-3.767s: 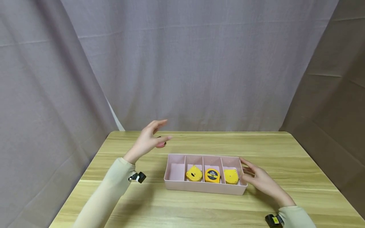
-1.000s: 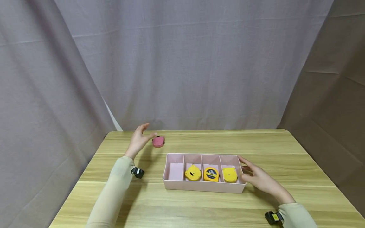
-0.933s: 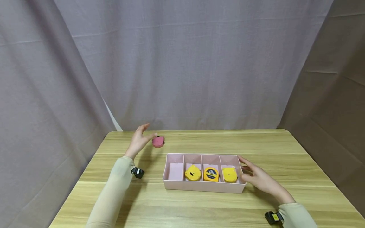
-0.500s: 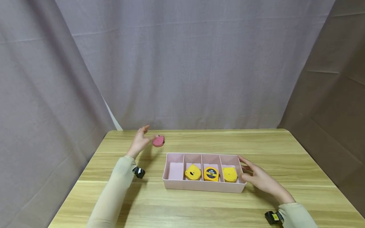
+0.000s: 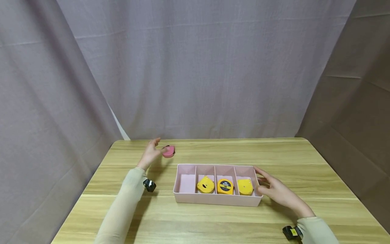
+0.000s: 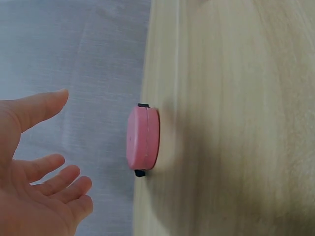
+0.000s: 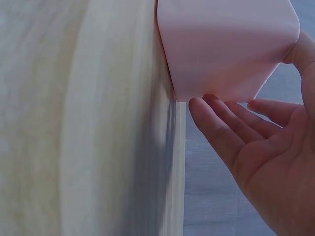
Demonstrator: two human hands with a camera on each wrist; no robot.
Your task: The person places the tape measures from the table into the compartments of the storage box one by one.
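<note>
Head view shows the left hand (image 5: 151,153) left of centre in the frame, fingers loosely spread and holding nothing, just beside a pink tape measure (image 5: 168,151) that lies flat on the wooden table (image 5: 213,220) near its far edge. Left wrist view, in its lower left corner, shows the same hand (image 6: 34,191) with palm open and fingers (image 6: 44,166) relaxed, a clear gap between them and the pink tape measure (image 6: 142,139) at the frame's centre.

Lower right of the head view, the right hand (image 5: 278,192) has straight fingers laid against the right end of a pink tray (image 5: 213,200) at the frame's centre. Right wrist view shows the fingertips (image 7: 206,115) touching the tray's (image 7: 226,44) end wall near its lower corner, the thumb reaching up beside it at the right edge.

The tray has four compartments in a row. Its leftmost holds nothing; the other three each hold a yellow tape measure (image 5: 205,185), (image 5: 225,186), (image 5: 245,186). Grey curtain (image 5: 195,67) fills the upper frame behind the table.
</note>
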